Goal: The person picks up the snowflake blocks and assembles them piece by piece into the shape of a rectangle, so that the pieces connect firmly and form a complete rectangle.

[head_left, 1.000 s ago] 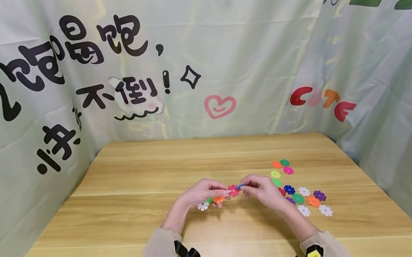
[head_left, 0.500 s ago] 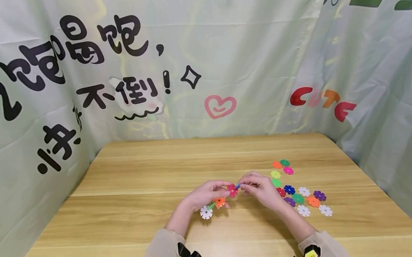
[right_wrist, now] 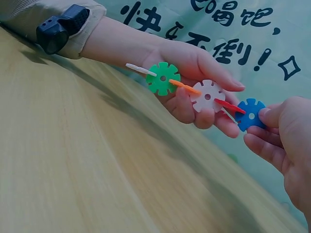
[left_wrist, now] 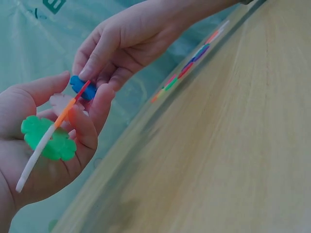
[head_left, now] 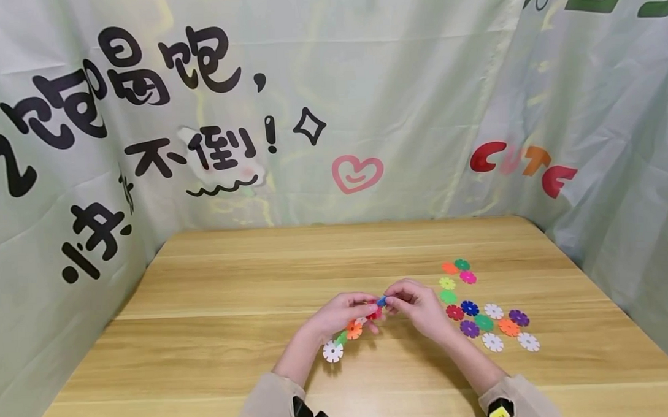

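My left hand [head_left: 334, 314] holds a chain of notched plastic discs, slotted together at angles. Its links run from a white end disc [head_left: 329, 354] through a green disc [right_wrist: 154, 80], an orange disc [right_wrist: 184, 87] and a pale disc [right_wrist: 200, 103] to a red disc [right_wrist: 230, 105]. Curled fingers support the chain near the pale and red discs. Between thumb and fingers my right hand [head_left: 417, 305] pinches a blue disc [right_wrist: 244, 119], whose notched edge meets the red disc. The chain's white end hangs above the table, toward my left wrist.
Several loose discs lie flat on the wooden table [head_left: 232, 285] to the right, among them a purple disc [head_left: 469, 329], a dark blue disc [head_left: 470, 308] and a yellow disc [head_left: 447, 283]. A printed curtain [head_left: 408, 108] stands behind the table.
Both hands have drawn closer together, the right shifting slightly left with the blue disc, now against the red one. The chain's white end has swung lower, showing more below my left hand.
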Tool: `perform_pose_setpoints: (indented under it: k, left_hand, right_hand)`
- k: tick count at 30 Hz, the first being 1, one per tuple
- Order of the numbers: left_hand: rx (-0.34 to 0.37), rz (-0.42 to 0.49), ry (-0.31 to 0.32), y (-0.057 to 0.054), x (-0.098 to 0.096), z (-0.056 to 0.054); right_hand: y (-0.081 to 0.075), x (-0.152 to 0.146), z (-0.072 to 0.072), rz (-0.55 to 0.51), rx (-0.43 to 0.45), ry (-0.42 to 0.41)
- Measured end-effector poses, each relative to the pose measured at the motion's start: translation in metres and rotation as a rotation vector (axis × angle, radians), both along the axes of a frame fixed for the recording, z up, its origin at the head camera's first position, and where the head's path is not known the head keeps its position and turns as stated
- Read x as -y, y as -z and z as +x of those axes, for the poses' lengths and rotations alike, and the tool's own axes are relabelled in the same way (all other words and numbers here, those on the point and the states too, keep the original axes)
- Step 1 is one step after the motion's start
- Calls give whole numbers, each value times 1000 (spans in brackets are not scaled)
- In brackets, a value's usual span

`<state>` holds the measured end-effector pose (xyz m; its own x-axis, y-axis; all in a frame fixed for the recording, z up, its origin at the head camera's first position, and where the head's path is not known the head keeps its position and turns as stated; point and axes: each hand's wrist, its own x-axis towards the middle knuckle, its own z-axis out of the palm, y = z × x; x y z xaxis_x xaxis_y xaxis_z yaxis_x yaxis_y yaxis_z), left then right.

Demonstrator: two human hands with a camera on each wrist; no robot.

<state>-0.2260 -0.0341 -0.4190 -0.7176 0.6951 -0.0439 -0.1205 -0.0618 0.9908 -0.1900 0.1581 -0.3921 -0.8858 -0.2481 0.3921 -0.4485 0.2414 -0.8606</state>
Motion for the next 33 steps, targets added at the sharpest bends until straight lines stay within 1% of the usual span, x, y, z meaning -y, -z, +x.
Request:
perform_pose_setpoints:
  k: [3,6,9,12,14,16,21,25,28,33]
  left_hand:
    - [-3,-2,-13,0,-1,0]
    - [-4,-10,-27,0,-1,1]
    - [-8,-22,-44,-1,-1,2]
    - [-6,-36,-56,-1,-1,2]
    - [-14,-42,-60,-1,-1,2]
    - [-17,-47,-59,0,-1,1]
    - [-27,-52,-60,2,1,-2]
    - [-44,-74,-65,3,5,-4]
    - [-54,-91,-60,4,9,-5]
    - [-42,-110,-42,4,14,-7]
  right_hand:
    - [1,2,0,10,-13,-5]
    - [5,1,-2,8,-52,-7]
    - [15,-1,-8,2,-79,-9]
    - [24,-4,-14,5,-83,-8]
    - [29,-6,-16,9,-63,-1]
    - [30,-7,-17,22,-35,14]
    - [24,-14,-19,82,77,86]
    - [22,-30,-25,109,146,122]
    - [24,-47,-31,123,169,158]
    - [26,-78,-40,156,170,237]
